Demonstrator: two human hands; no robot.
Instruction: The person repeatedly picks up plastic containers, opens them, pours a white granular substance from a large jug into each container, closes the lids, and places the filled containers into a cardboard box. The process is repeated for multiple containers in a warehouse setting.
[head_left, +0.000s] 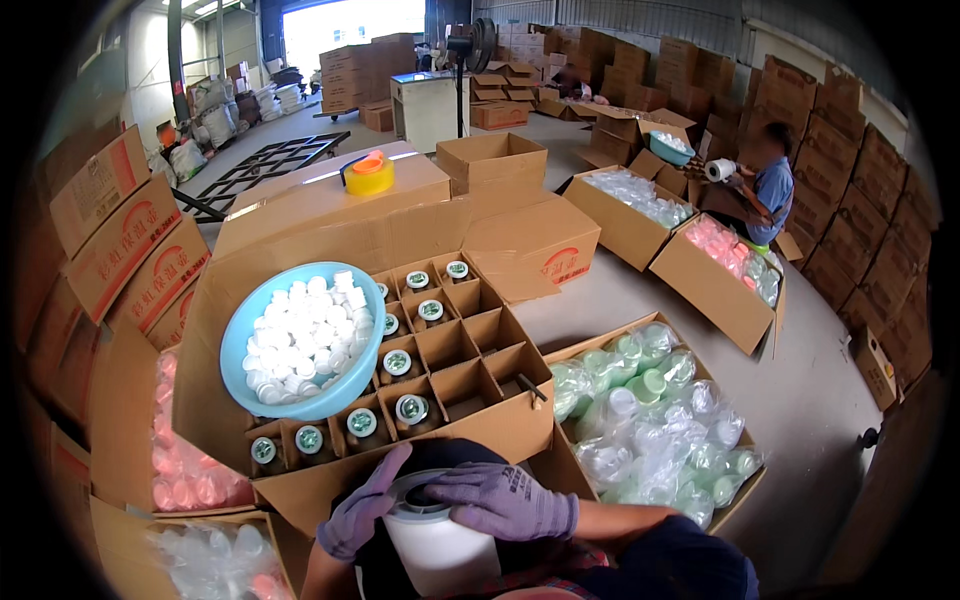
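A white cylindrical flask body (442, 559) with a grey rim and a dark round opening stands upright, slightly tilted, close against my lap. My left hand (364, 506), in a grey-purple glove, presses the flask's left side with its fingers straight up. My right hand (506, 501), gloved alike, lies over the right of the rim, its fingertips at the opening. Just beyond stands a divided carton (480, 442) holding several bottle-shaped flask liners (412, 409) with shiny green tops; some of its cells hold nothing. A light-blue basin (232, 360) of white caps (307, 337) rests over its left part.
On the right is a carton of bagged green and clear cups (649, 386); bagged pink ones (199, 491) lie left. A tape roll (369, 176) sits on a closed carton (300, 199). A fan (472, 45) stands behind. Another person (769, 184) sits at right holding a white flask.
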